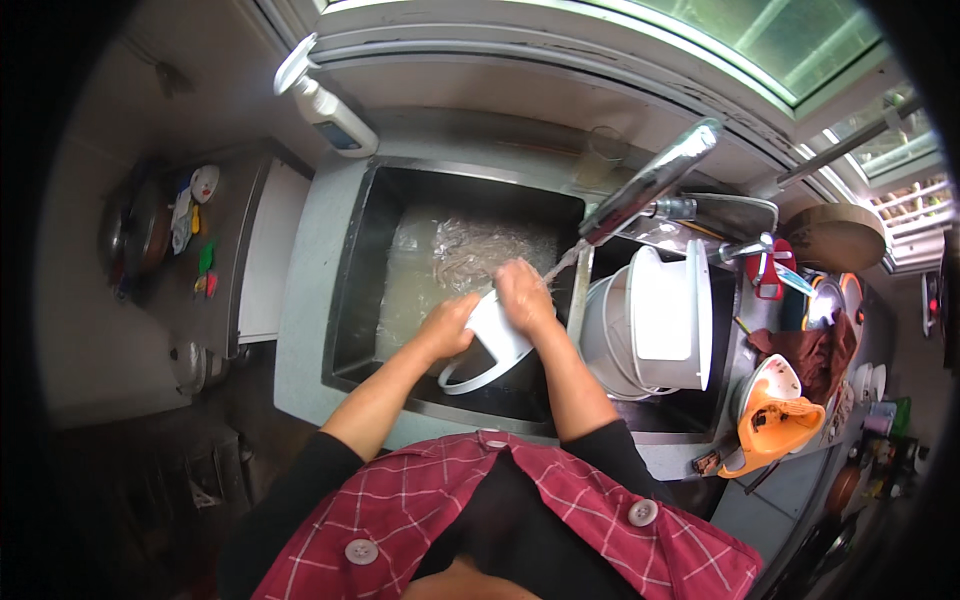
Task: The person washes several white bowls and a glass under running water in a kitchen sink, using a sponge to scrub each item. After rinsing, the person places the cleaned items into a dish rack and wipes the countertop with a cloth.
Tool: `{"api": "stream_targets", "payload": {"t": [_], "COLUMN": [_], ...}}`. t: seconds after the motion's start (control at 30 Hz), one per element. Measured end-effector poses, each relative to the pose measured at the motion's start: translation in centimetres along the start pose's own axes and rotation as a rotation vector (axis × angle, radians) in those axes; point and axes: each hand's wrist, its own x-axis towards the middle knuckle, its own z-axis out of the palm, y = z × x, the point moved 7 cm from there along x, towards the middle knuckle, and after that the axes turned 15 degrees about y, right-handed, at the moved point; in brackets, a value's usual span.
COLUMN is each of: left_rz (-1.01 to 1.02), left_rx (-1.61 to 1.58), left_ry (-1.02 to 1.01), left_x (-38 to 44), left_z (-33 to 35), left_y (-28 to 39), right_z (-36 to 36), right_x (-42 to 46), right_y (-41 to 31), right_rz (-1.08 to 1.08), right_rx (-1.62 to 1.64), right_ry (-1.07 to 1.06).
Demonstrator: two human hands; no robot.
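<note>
Over the left basin of a dark double sink (349, 270), both my hands are on a white plastic part (499, 330) with a curved rim and an opening. My left hand (450, 326) grips its upper left edge. My right hand (523, 292) is closed around its upper right side, close to the stream of water (566, 259) from the metal faucet (652, 180). Water splashes and ripples in the basin beyond my hands. The far ends of my fingers are partly hidden by splashing and blur.
White and clear plastic containers (671, 315) fill much of the right basin. A white spray bottle (334, 120) stands at the back left corner. Right of the sink lie an orange scoop-like container (780, 431), a brown cloth (814, 352) and a red-handled item (766, 274). A drinking glass (600, 154) is behind the sink.
</note>
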Motion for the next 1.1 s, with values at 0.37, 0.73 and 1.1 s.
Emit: {"api": "stream_targets", "payload": {"t": [0.37,0.73,1.1], "left_rz": [-0.094,-0.201,-0.441], "left_rx": [0.329,0.036,-0.225], "left_ry": [-0.246,0.277,0.389], "left_x": [-5.8,-3.5,-4.1], "left_z": [-10.7,-8.6,-9.4], "left_y": [-8.2,-3.9,-10.6], "right_z": [2.5,-0.3,16.0], "right_x": [-0.5,0.1,-5.4], "right_y": [-6.6,-14.2,12.4], "right_rz": [0.172,-0.227,1.223], "right_rx": [0.188,0.022,1.053], "right_ry": [-0.019,0.103,0.055]}}
